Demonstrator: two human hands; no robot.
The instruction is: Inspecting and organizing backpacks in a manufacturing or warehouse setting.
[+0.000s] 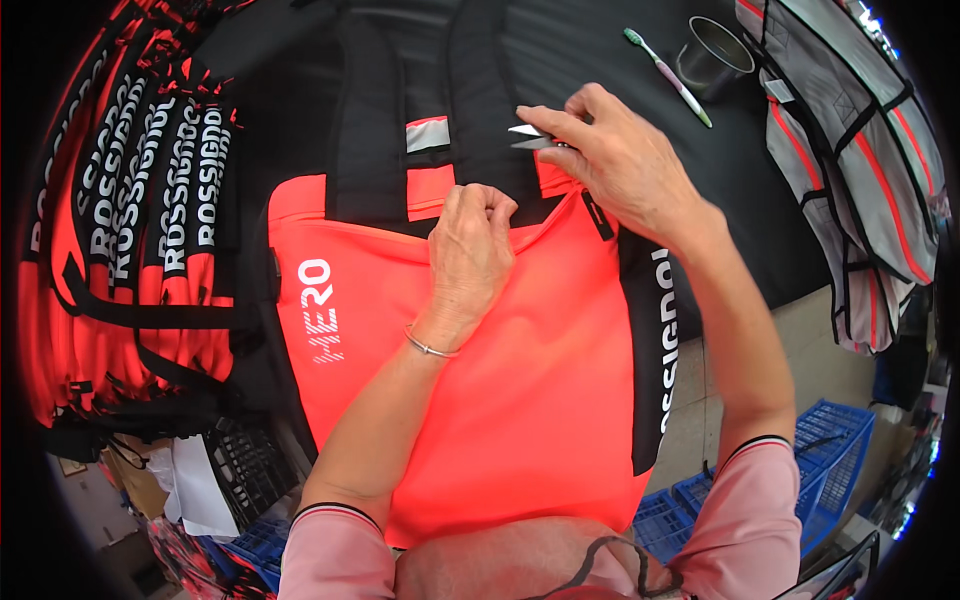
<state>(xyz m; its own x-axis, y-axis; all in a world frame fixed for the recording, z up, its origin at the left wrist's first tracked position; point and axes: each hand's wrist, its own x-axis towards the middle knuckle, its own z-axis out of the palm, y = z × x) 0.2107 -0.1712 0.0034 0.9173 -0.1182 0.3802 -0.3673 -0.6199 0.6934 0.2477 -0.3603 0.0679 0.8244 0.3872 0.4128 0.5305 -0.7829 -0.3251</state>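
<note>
A bright orange-red bag (520,400) with black side panels and black straps (485,90) lies in front of me. My left hand (472,245) is closed in a pinch at the upper hem, with the wrist over the orange cloth. What its fingertips hold, if anything, is too small to make out. My right hand (625,155) grips a small pair of scissors (530,138), whose blades are parted and point left above the right-hand strap. Between the two straps sits a patch of grey and orange cloth (428,135).
A row of similar orange and black bags (165,200) is stacked at the left. At the far right are a toothbrush (668,75), a metal cup (712,60) and grey pieces with orange trim (860,150). Blue crates (825,450) stand below the black table (750,200).
</note>
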